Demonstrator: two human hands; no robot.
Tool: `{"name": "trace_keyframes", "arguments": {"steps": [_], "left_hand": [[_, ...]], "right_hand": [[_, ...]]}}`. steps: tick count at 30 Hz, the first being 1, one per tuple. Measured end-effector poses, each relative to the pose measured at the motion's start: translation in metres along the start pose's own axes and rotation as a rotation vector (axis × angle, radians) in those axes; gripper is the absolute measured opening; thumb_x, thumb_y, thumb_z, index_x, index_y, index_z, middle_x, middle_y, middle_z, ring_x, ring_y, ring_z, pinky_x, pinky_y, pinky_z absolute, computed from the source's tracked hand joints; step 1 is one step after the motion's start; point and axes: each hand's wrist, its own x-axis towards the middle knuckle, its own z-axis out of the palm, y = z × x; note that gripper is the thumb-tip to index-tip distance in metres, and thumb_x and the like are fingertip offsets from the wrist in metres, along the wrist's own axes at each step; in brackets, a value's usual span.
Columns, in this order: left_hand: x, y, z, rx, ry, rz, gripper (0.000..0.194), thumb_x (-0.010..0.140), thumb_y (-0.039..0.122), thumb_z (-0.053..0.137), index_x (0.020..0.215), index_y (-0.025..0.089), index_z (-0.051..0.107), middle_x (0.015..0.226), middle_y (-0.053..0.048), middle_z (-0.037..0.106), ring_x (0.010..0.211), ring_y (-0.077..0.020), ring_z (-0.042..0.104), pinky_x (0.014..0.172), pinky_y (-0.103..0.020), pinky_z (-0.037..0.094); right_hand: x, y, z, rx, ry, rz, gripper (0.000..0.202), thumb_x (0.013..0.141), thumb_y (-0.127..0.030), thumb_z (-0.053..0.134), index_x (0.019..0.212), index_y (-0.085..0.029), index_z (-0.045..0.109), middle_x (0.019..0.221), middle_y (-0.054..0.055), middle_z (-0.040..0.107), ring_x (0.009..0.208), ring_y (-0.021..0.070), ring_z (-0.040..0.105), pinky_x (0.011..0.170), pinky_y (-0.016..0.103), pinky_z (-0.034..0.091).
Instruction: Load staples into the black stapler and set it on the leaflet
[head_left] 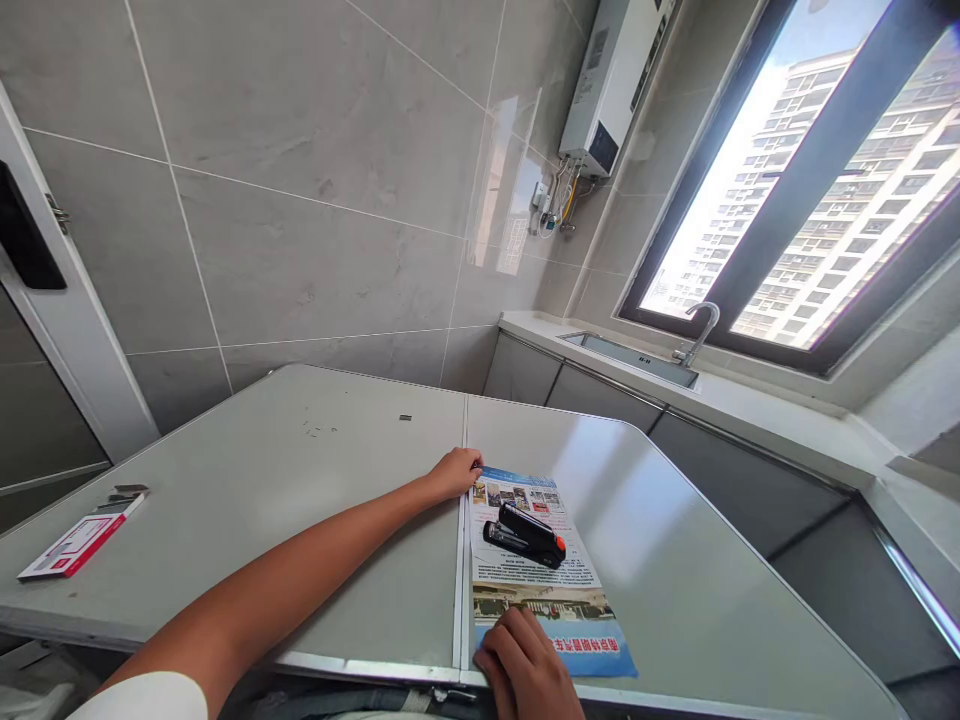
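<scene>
A printed leaflet (536, 595) with blue bands and small photos lies on the table, just right of the metal seam. On it rests a black stapler (525, 535) with an orange-red part at one end, touched by neither hand. My left hand (453, 474) reaches across to the leaflet's far left corner, its fingers closed at the edge. At the near edge, my right hand (525, 665) has its fingers bent and together on the leaflet's lower left corner. My right thumb is mostly hidden.
The pale table (337, 580) has a raised metal seam (461, 560). A staple strip (405, 417) and several loose staples (321, 430) lie far left. A red-and-white box (86, 535) sits near the left edge. Behind is a counter with a sink (634, 358) and faucet (701, 330).
</scene>
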Motion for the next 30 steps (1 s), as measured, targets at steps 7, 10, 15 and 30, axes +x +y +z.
{"name": "trace_keyframes", "arguments": {"steps": [7, 10, 15, 30], "left_hand": [[-0.005, 0.004, -0.008, -0.048, 0.052, -0.013, 0.020, 0.093, 0.019, 0.057, 0.100, 0.019, 0.076, 0.103, -0.006, 0.079, 0.096, -0.0207, 0.072, 0.083, -0.027, 0.051], [-0.007, 0.006, -0.011, -0.065, 0.058, -0.014, 0.020, 0.093, 0.020, 0.057, 0.098, 0.018, 0.076, 0.100, -0.005, 0.079, 0.091, -0.0198, 0.072, 0.081, -0.026, 0.052], [-0.004, 0.014, -0.011, -0.088, 0.068, -0.013, 0.022, 0.092, 0.019, 0.056, 0.097, 0.018, 0.077, 0.097, -0.006, 0.079, 0.086, -0.0198, 0.072, 0.079, -0.027, 0.052], [-0.008, 0.001, -0.029, -0.168, 0.020, -0.052, 0.018, 0.090, 0.017, 0.056, 0.091, 0.016, 0.074, 0.077, -0.003, 0.074, 0.055, -0.0131, 0.065, 0.059, -0.023, 0.047]], "right_hand": [[-0.005, -0.009, -0.004, 0.083, 0.124, 0.098, 0.019, 0.107, -0.017, 0.043, 0.093, -0.025, 0.054, 0.091, 0.005, 0.061, 0.081, 0.0190, 0.065, 0.072, 0.028, 0.055], [-0.004, -0.011, -0.006, 0.111, 0.170, 0.131, 0.018, 0.107, -0.016, 0.042, 0.097, -0.025, 0.054, 0.092, 0.006, 0.060, 0.079, 0.0187, 0.065, 0.073, 0.028, 0.056], [-0.003, -0.008, -0.009, 0.069, 0.267, 0.188, 0.016, 0.105, -0.017, 0.043, 0.104, -0.025, 0.056, 0.097, 0.008, 0.063, 0.083, 0.0202, 0.067, 0.076, 0.030, 0.057], [0.015, -0.024, 0.005, 0.079, 0.104, -0.031, 0.021, 0.099, -0.004, 0.043, 0.097, -0.023, 0.051, 0.093, 0.006, 0.060, 0.081, 0.0203, 0.059, 0.073, 0.031, 0.049]]}}
